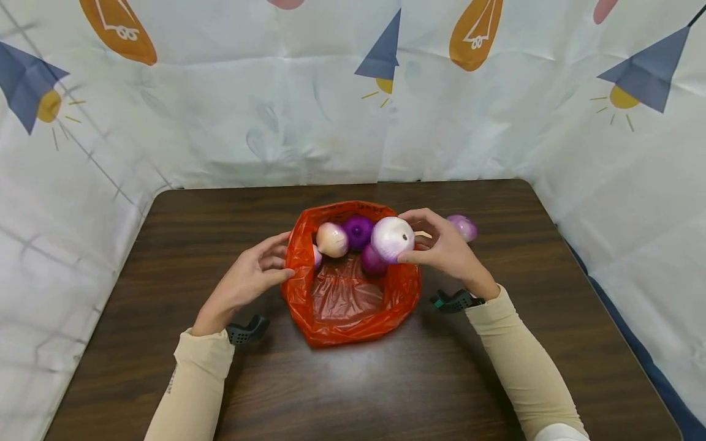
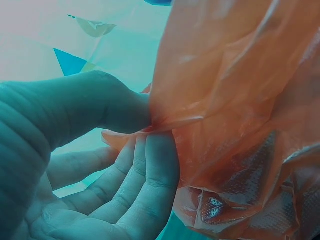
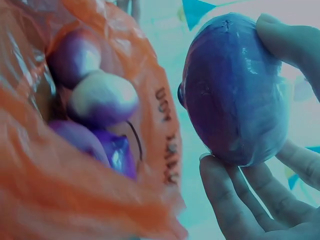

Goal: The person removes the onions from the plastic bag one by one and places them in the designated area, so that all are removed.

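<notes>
A red plastic bag (image 1: 353, 334) stands on the table with its mouth wide open. My left hand (image 1: 248, 275) pinches the bag's left rim between thumb and fingers, as the left wrist view shows close up. Above the right rim, my right hand (image 1: 444, 248) holds a large white and purple onion (image 3: 235, 95) between thumb and fingertips. Inside the bag lie several other onions, among them a pale one (image 1: 332, 239) and a deep purple one (image 1: 358, 231). The held onion partly covers another purple one (image 1: 372, 262) in the head view.
One more purple onion (image 1: 463, 227) lies on the dark wooden table (image 1: 342, 398), behind my right hand. A white patterned sheet (image 1: 309, 135) hangs behind the table and along both sides. Dark wrist devices sit on both wrists.
</notes>
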A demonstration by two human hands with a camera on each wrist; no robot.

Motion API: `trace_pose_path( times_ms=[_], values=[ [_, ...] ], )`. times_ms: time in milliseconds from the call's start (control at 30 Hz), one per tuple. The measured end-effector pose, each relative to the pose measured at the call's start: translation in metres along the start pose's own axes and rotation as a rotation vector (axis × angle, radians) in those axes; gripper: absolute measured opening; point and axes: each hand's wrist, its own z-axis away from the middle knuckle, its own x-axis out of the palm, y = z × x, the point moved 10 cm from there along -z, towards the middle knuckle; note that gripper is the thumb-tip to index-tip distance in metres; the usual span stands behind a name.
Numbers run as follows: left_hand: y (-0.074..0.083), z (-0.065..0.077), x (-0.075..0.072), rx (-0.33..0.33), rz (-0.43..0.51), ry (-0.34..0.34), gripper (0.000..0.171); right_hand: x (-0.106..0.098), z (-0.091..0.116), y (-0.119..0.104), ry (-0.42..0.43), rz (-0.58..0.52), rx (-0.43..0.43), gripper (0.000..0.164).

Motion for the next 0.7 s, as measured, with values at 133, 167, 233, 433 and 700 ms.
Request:
trace_pose_path(
  times_ms=[133, 167, 233, 433, 700],
  values=[
    [0.000, 0.000, 0.001, 0.002, 0.001, -0.001, 0.078, -0.021, 0.006, -0.002, 0.059, -0.003, -0.012, 0.064],
    [0.000, 0.000, 0.001, 0.003, 0.002, -0.001, 0.078, -0.027, 0.007, -0.003, 0.074, 0.008, -0.022, 0.063],
    [0.000, 0.000, 0.001, 0.000, 0.003, -0.002, 0.078, -0.038, 0.011, -0.005, 0.101, 0.033, -0.039, 0.062],
    [0.000, 0.001, 0.002, -0.008, 0.013, -0.006, 0.078, -0.068, 0.023, -0.005, 0.178, 0.084, -0.031, 0.059],
    [0.000, 0.001, 0.002, -0.008, 0.025, -0.003, 0.079, -0.093, 0.037, -0.001, 0.246, 0.117, 0.017, 0.057]
  ],
)
